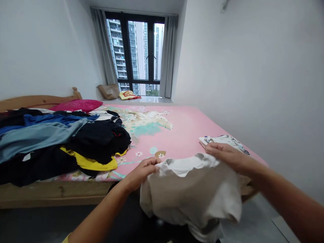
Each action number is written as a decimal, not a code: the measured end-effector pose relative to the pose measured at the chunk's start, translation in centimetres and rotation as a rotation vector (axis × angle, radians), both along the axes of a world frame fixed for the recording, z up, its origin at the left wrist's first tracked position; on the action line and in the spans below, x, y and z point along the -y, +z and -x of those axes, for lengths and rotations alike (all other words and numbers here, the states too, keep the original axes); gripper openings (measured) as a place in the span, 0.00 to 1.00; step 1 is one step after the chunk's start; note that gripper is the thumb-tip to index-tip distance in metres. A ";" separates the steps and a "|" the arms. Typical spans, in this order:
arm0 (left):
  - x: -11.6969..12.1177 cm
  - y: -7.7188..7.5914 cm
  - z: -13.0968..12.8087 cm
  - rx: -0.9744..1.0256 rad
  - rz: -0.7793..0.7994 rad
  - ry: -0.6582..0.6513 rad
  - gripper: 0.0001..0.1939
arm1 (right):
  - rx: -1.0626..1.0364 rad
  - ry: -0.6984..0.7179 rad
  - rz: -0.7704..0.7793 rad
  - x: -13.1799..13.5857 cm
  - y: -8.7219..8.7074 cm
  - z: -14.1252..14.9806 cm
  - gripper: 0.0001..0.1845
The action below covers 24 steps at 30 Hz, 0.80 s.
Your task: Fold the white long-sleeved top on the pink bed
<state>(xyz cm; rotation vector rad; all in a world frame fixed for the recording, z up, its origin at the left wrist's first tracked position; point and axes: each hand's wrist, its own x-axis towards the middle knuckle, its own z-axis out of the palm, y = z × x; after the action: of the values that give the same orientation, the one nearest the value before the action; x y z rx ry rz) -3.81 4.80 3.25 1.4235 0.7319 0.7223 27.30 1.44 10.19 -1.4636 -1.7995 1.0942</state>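
Observation:
A white T-shirt (192,192) hangs in front of me at the near edge of the bed, its neckline facing up and away. My left hand (148,167) pinches the shirt at one shoulder, beside the collar. At the other shoulder, my right hand (222,153) grips the cloth with its fingers closed over the top. The lower part of the shirt droops in folds below the bed's edge. Just beyond my right hand lies a folded white garment (229,141) with a dark print, partly hidden by that hand.
A heap of clothes (45,135) in black, blue and yellow covers the bed's left side. Behind it are a magenta pillow (78,105) and a wooden headboard (37,100). The pink bedsheet (184,125) stretches toward the windowsill, where a brown bag (109,91) and a yellow-red packet (129,95) lie.

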 end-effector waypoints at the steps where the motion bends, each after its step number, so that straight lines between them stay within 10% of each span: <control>1: 0.0 -1.1 0.7 -0.034 0.080 -0.047 0.11 | 0.003 0.030 0.027 0.1 -1.5 0.1 0.21; 6: 0.7 -5.1 2.9 -0.175 0.152 -0.013 0.16 | -0.012 0.148 0.133 0.7 -6.6 0.6 0.19; 11: 0.6 -5.3 2.9 -0.141 0.082 0.105 0.19 | -0.077 0.112 0.024 0.9 -7.9 0.8 0.21; 17: 0.5 -1.8 2.3 -0.306 -0.252 0.268 0.19 | 0.018 -0.044 -0.200 1.3 -6.4 0.5 0.22; 24: 2.9 4.1 2.5 -0.358 -0.489 0.162 0.19 | 0.084 -0.027 -0.247 3.8 -1.3 -0.5 0.24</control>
<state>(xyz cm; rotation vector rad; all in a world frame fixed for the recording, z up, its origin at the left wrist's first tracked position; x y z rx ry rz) -6.27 1.89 7.31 1.9883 1.0008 0.8163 27.81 -2.38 8.86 -1.3979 -1.8904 0.7754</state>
